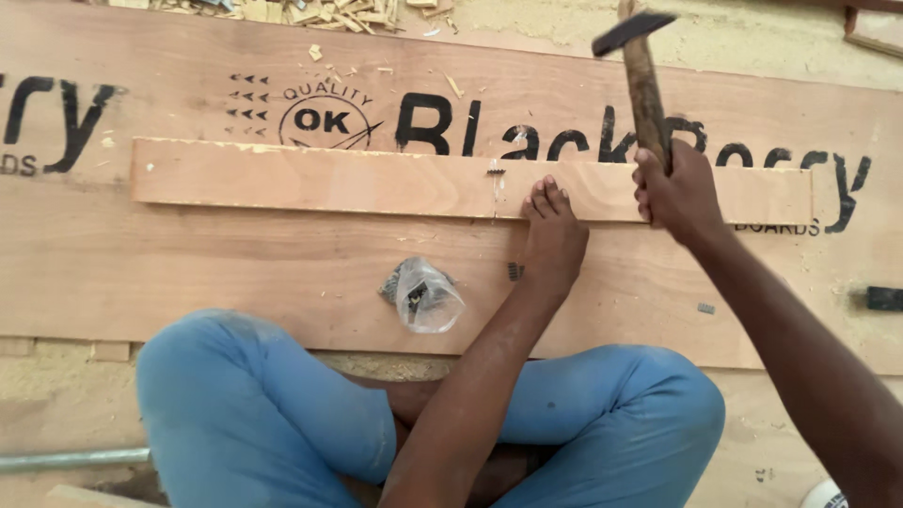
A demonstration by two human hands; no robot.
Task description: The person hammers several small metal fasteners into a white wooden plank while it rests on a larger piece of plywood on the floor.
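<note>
A long narrow wooden strip [310,179] lies flat across a large plywood sheet [188,273] with black printing. A small nail [496,170] stands in the strip near its middle. My left hand [553,235] lies flat, fingertips pressing on the strip's near edge just right of the nail. My right hand [677,193] grips the wooden handle of a hammer [643,89], whose dark head is raised above the sheet, up and to the right of the nail.
A clear plastic bag of nails [425,296] lies on the sheet in front of my crossed legs in blue trousers [254,414]. Loose nails [514,271] lie by my left wrist. Wood chips [320,13] lie at the top, a metal pipe [75,458] lower left, a dark object [884,298] at the right edge.
</note>
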